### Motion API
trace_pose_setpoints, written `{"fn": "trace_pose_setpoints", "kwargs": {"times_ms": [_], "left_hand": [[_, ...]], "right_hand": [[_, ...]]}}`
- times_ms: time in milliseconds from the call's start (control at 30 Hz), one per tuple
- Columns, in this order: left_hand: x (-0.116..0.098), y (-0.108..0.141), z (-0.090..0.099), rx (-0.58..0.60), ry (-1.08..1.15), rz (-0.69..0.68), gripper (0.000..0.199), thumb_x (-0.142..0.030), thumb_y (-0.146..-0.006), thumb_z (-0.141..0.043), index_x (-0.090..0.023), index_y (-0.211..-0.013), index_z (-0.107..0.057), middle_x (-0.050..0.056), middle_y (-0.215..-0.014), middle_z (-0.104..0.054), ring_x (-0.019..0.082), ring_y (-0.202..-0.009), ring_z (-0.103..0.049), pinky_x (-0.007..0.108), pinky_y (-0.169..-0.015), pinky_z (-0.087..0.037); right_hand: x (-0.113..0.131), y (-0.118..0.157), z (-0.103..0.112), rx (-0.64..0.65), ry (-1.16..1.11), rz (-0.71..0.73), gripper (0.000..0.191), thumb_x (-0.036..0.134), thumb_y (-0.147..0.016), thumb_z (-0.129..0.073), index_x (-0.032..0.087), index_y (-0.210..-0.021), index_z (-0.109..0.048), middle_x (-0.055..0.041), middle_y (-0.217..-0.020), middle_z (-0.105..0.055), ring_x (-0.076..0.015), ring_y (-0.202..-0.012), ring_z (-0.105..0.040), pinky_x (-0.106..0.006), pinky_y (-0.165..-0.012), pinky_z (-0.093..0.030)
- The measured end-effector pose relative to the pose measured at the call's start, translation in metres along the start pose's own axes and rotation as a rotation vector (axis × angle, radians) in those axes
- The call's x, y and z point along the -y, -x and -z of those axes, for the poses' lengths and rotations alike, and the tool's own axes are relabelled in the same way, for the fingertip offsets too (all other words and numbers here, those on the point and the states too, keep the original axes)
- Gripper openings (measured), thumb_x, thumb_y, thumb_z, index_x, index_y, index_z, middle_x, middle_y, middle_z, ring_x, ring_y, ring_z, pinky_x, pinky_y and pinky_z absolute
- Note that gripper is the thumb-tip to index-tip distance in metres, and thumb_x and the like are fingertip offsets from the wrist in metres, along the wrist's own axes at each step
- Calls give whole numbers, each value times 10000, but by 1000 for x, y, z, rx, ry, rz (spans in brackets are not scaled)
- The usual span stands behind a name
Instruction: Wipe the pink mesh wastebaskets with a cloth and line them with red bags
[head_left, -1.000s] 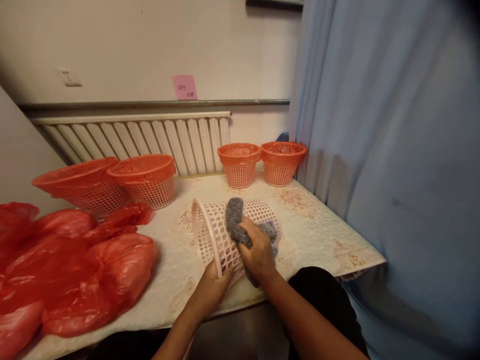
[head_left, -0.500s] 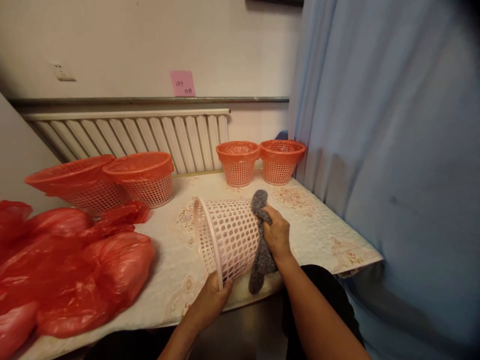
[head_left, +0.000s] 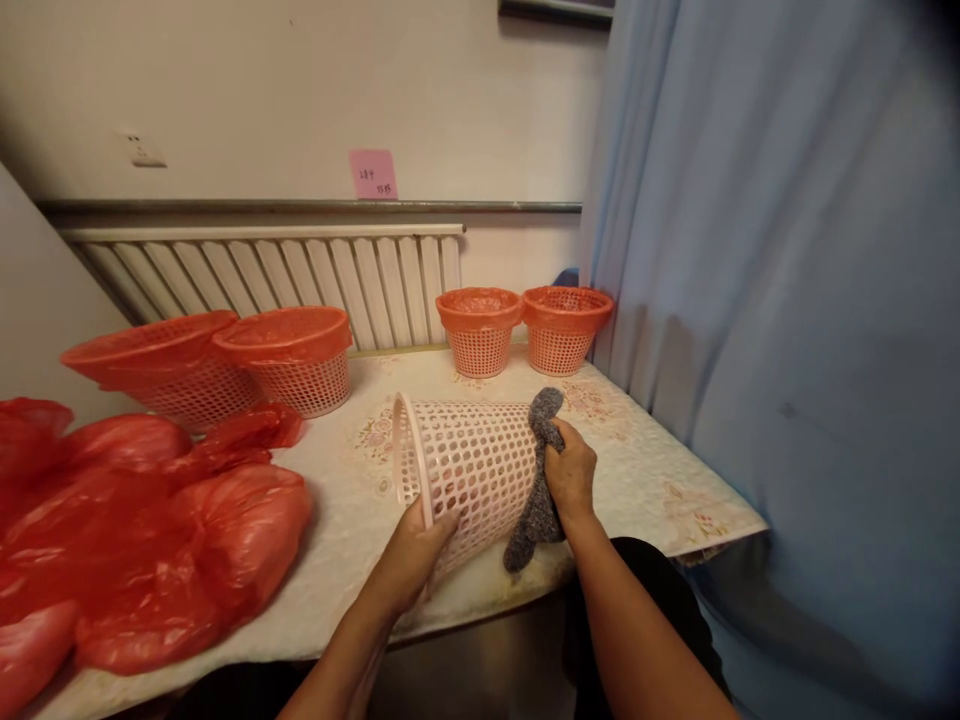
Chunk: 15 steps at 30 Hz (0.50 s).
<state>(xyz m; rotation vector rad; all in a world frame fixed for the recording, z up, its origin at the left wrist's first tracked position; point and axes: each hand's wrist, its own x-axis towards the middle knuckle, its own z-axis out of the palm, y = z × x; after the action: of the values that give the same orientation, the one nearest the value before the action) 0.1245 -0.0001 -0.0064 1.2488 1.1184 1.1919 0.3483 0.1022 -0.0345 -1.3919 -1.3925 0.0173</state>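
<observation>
A pale pink perforated plastic wastebasket point(head_left: 480, 465) lies on its side over the table's front part, its mouth facing left. My left hand point(head_left: 420, 550) is closed round the lower part of its rim, thumb on the outside wall. Bunched in my right hand point(head_left: 572, 472) is a grey fuzzy cloth point(head_left: 541, 510), pressed against the basket's base at the right. The palm side of my right hand and the middle of the cloth are hidden.
Red plastic bags point(head_left: 165, 540) are heaped on the table's left. Behind them stand two red-lined baskets point(head_left: 304, 375); two more lined baskets point(head_left: 482, 340) stand at the back right. A blue curtain point(head_left: 780, 300) hangs along the right. The patterned tablecloth point(head_left: 645, 480) ends near my knees.
My left hand has moved up along the rim. The basket's base has shifted slightly right, and my right hand with the cloth has moved right with it.
</observation>
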Motion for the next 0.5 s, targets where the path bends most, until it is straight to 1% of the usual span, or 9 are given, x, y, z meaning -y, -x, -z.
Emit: {"fn": "trace_pose_setpoints", "kwargs": {"times_ms": [67,133,233,300,367,433,500], "left_hand": [[2,0,-4,0,-71,-3,443,-322,-790,-613,-110,-1179,-597,116,-1150,-690,281,-1129,-593,429,-1022,-423],[8,2,-7,9,-133,-23,409,-312,-794,-596,-109,-1148,-617,116,-1137,-695,286,-1150,-580,437,-1046,-399],[19,3,-9,22,-188,-61,367,-307,-815,-572,-117,-1124,-628,105,-1128,-696,273,-1157,-576,419,-1065,-379],[23,4,-10,46,-203,-79,352,-319,-825,-566,-120,-1110,-629,102,-1118,-698,269,-1122,-592,406,-1039,-406],[26,5,-10,76,-207,-88,345,-347,-830,-568,-121,-1083,-635,108,-1100,-702,272,-1064,-613,401,-993,-444],[28,6,-10,86,-219,-91,345,-375,-833,-566,-122,-1054,-643,113,-1084,-707,275,-1032,-619,404,-973,-456],[29,7,-10,67,-241,-92,343,-384,-832,-563,-125,-1036,-656,109,-1075,-710,279,-1055,-608,414,-1005,-432]], "right_hand": [[5,5,-3,10,-33,50,458,92,-701,-458,178,-1116,-635,-89,-1141,-669,-233,-1073,-610,-394,-981,-454],[17,15,-6,31,-90,138,455,83,-702,-459,179,-1113,-630,-90,-1156,-659,-230,-1103,-596,-405,-996,-449],[47,36,-8,91,-207,306,473,60,-698,-453,178,-1129,-610,-95,-1219,-621,-224,-1174,-553,-417,-1029,-430],[69,52,-6,154,-280,422,494,45,-686,-458,179,-1141,-595,-99,-1266,-588,-222,-1226,-512,-417,-1054,-412],[86,64,-4,204,-327,517,512,34,-672,-460,185,-1145,-585,-104,-1300,-557,-225,-1262,-478,-420,-1062,-407],[94,70,-3,220,-351,575,523,24,-666,-449,192,-1144,-580,-105,-1309,-543,-222,-1274,-466,-424,-1062,-409],[92,68,-4,212,-358,589,525,14,-671,-429,194,-1140,-582,-101,-1304,-548,-215,-1273,-467,-428,-1069,-400]]}}
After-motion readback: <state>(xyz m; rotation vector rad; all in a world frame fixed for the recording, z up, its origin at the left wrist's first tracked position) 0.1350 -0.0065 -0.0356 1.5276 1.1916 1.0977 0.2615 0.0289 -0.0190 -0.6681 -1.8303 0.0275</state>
